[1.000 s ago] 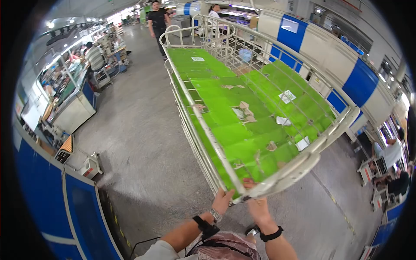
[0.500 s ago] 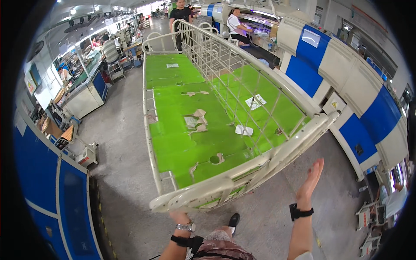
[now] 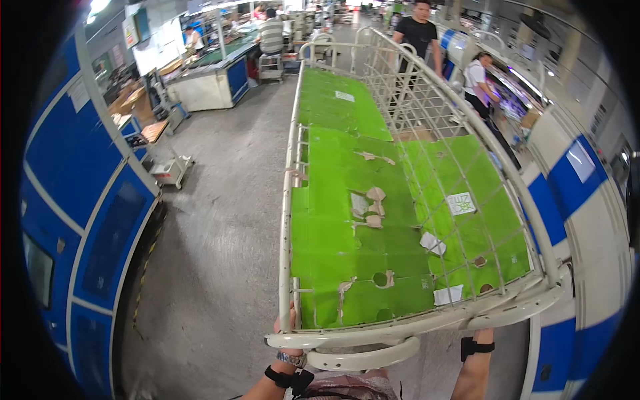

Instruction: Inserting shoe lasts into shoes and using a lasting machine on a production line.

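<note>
- The left hand (image 3: 277, 325), at the lower centre of the frame, is clamped on the near-left corner of the white tubular-frame trolley (image 3: 333, 339), a metal wristwatch (image 3: 291, 360) behind it
- The right hand (image 3: 485, 336), lower right, is mostly hidden under the trolley's near end bar; I cannot tell whether its fingers are closed
- The trolley fills the centre of the frame directly ahead of both hands, long axis running away toward the upper centre, near end crosswise between them; the left hand is nearer the left side rail
- Torn green sheets (image 3: 327, 227) line its bed
- Blue cabinet (image 3: 67, 173) at left, blue-and-white machine (image 3: 587, 247) at right
- Standing person in black (image 3: 415, 33) near the trolley's far end
</note>
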Demonstrator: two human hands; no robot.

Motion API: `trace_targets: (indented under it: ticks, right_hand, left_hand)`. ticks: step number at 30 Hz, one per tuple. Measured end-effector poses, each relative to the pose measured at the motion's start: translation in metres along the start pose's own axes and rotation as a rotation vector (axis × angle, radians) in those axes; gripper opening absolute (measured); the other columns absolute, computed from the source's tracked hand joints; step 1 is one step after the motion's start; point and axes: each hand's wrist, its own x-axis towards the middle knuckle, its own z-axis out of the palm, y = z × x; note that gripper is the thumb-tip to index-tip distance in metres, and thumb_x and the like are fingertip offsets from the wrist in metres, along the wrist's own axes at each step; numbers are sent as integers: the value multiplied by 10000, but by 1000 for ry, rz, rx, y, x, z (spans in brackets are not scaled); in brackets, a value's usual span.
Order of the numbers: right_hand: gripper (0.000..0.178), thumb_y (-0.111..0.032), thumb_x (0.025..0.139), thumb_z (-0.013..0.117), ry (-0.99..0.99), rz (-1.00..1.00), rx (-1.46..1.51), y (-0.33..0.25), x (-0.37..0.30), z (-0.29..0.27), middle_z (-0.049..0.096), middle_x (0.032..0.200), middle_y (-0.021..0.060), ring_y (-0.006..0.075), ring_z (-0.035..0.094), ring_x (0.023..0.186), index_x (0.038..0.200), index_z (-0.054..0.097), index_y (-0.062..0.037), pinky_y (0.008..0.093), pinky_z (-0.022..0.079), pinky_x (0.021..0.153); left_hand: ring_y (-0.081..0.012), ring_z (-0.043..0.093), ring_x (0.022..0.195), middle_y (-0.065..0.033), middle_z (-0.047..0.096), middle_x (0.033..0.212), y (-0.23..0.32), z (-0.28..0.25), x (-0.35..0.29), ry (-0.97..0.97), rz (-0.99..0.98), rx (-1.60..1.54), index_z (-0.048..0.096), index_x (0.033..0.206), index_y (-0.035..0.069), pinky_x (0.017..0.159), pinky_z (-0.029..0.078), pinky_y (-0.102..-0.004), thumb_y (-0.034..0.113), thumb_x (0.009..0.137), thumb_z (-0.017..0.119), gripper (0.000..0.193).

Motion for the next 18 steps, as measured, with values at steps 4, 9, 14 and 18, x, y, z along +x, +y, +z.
trace_targets:
  ticks: [4,9,14,18]
  right_hand:
    - [537,-414,1004,501,-12,-21,-117,-8,35,-1,568,1271,113,252,580,1125,1421,415,-87,421,494,970]
    - [519,-404,992,533,-14,-89,-254,-12,19,-6,597,1219,88,226,589,1093,1398,441,-92,404,502,948]
    - [636,-315,1003,539,144,-244,-526,-30,42,18,311,1527,116,251,354,1386,1509,247,-62,400,298,1151]
    - [675,-225,1015,538,7,-278,-531,-33,60,6,233,1559,107,244,248,1439,1539,140,-75,391,208,1182]
  left_hand:
    - [-109,604,884,-58,658,1082,-7,7,0,-27,408,491,643,1208,-32,748,511,-277,258,960,615,383]
    - [-143,611,1003,-86,644,1192,-6,27,-17,-65,96,9,644,1192,-10,897,508,-312,250,997,548,338]
    - [-189,586,1121,-112,631,1222,-73,-7,6,-11,349,227,658,1142,-3,941,486,-333,256,998,495,339]
    - [-236,595,1128,-150,638,1209,-65,21,-22,102,292,50,663,1118,-17,968,471,-370,207,970,489,320]
